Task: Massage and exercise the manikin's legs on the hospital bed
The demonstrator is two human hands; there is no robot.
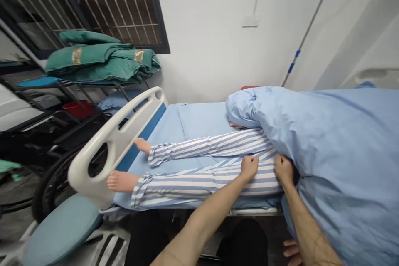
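A patient figure lies on a bed, dressed in blue-and-white striped trousers, with the upper body under a blue quilt. My left hand is closed on the near trouser leg at the thigh. My right hand grips the same thigh, right against the quilt's edge. The far trouser leg lies beside it, and both bare feet point toward the white footboard. Another hand shows below my right forearm, off the bed; whose it is, I cannot tell.
The bed's pale blue sheet ends at a side rail near me. Beyond the footboard stand a wheelchair and a rack of folded green bedding, with a red basin below. An IV pole leans by the wall.
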